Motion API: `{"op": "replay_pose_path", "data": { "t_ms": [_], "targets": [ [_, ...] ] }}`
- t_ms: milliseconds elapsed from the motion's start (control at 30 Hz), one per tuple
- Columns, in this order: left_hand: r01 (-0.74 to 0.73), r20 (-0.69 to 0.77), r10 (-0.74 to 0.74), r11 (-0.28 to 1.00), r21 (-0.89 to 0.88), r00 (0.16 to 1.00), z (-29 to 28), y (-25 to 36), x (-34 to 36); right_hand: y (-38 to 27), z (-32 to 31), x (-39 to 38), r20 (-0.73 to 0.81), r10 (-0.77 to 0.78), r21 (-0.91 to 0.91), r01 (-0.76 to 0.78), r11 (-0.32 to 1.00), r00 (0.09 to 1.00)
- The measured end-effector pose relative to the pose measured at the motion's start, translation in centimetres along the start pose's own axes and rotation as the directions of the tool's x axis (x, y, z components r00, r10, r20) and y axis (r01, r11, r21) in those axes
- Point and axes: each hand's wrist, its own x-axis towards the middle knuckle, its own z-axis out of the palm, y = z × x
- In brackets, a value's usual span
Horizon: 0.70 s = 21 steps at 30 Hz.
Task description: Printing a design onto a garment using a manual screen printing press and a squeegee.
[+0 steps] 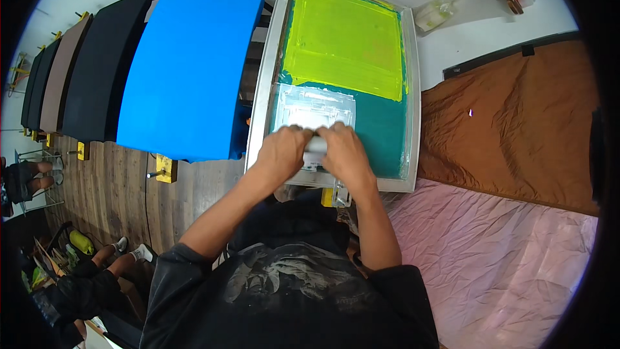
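A pink sheet (491, 271) and a brown sheet (510, 123) lie at the right. Beside them stands the screen (384, 136), teal within a pale frame. To its left are a blue panel (194, 71) and a narrower black panel (106, 71). Lime ink (349, 39) covers the screen's far part; white ink (316, 106) lies nearer, at left. The left hand (281, 152) and right hand (344, 152), close together, curl their fingers over a pale tool (314, 145) at the white ink's near side.
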Motion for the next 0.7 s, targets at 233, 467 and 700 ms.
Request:
{"op": "replay_pose_path", "data": {
  "t_ms": [233,467,700],
  "targets": [
    [-0.016,-0.141,0.021,0.999,0.033,0.990,2.5,-2.3,2.9,1.6,1.7,3.2,-0.125,0.051,-0.013,-0.053,0.999,0.991],
    [-0.007,0.034,0.007,1.000,-0.005,0.999,2.7,-0.6,-1.8,0.2,2.1,-2.2,0.028,0.076,0.033,-0.077,0.996,0.997],
    [-0.038,0.030,0.037,0.998,0.044,0.999,0.6,-2.0,3.0,0.7,-0.9,2.7,0.008,0.034,0.028,-0.034,0.999,0.999]
  ]
}}
